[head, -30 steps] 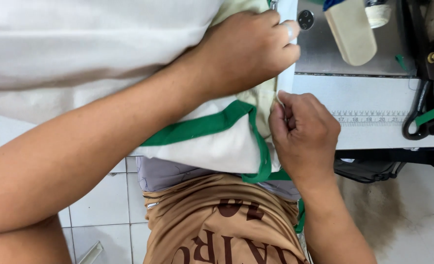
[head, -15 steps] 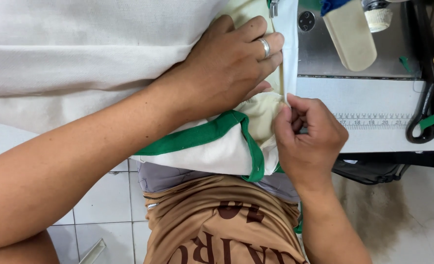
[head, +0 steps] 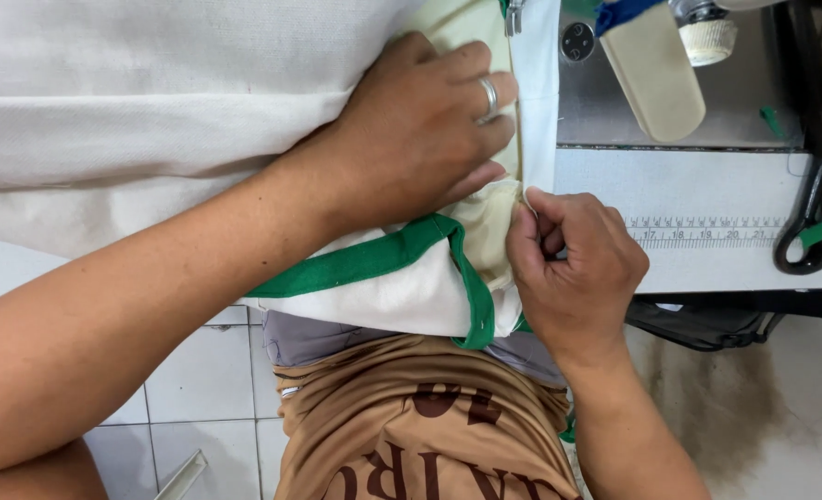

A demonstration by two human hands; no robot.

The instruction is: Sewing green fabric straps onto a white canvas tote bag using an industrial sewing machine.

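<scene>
My left hand [head: 420, 130], with a ring on one finger, lies flat on a cream and white fabric piece [head: 151, 120] with green binding trim [head: 355, 264], pressing it onto the sewing table. My right hand [head: 573, 264] is closed, pinching the fabric's pale yellow edge [head: 485, 227] between thumb and fingers just below the left hand. The fabric's edge runs up toward the sewing machine's presser foot [head: 514, 14] at the top.
A sewing machine's cream arm [head: 652, 69] and grey bed [head: 698, 102] sit at the top right. A ruler strip [head: 707, 230] is fixed on the white table edge. Black scissors [head: 814, 218] with green ribbon lie at the far right. White floor tiles [head: 198, 370] show below.
My left hand has slid down and left along the fabric, fingers spreading flat. My right hand stays pinching the fabric edge, shifted slightly with the cloth.
</scene>
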